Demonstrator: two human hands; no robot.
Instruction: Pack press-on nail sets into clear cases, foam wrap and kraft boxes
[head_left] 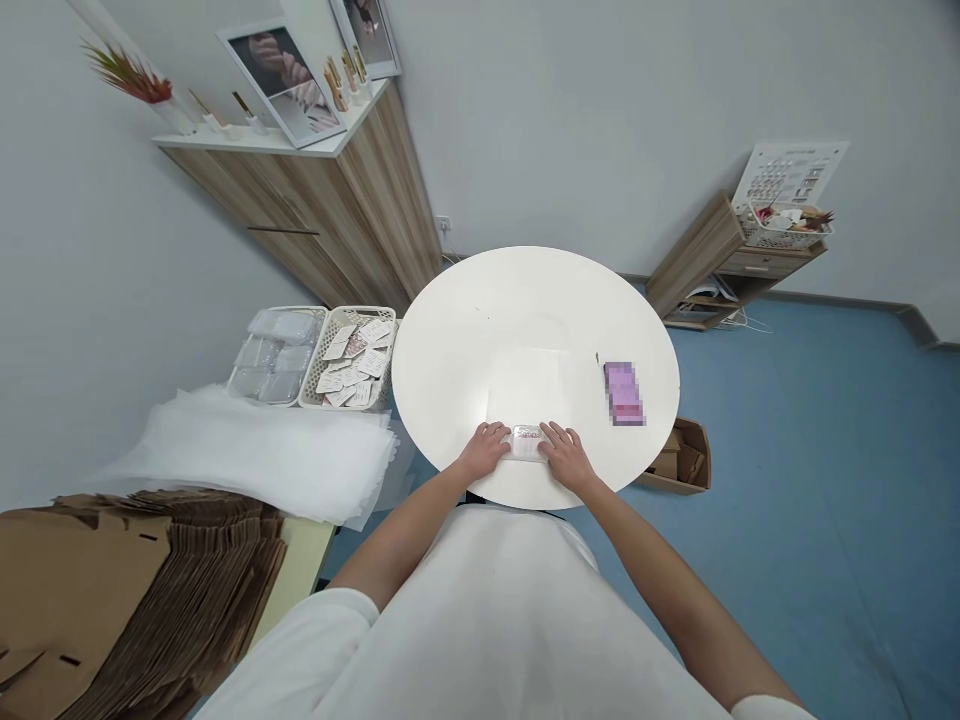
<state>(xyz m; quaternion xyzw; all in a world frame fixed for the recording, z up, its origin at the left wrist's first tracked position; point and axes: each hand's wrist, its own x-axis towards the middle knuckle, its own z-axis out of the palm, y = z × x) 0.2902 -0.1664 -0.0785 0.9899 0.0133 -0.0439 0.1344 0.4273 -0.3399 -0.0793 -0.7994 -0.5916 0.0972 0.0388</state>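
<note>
A small clear plastic case (528, 442) with pinkish pieces inside lies near the front edge of the round white table. My left hand (486, 450) grips its left end, fingers bent over it. At the right end, my right hand (566, 452) has its fingers curled on the case in the same way. Beyond both hands a thin white sheet (529, 385) lies flat, hard to tell from the tabletop. Whether the sheet passes under the case I cannot make out.
A blurred purple object (624, 394) lies on the table (450, 320) at right. On the left stand a basket of cards (354, 360), a basket of clear cases (276, 355), stacked white sheets (255, 450) and folded cardboard (150, 590). An open carton (682, 458) sits on the floor.
</note>
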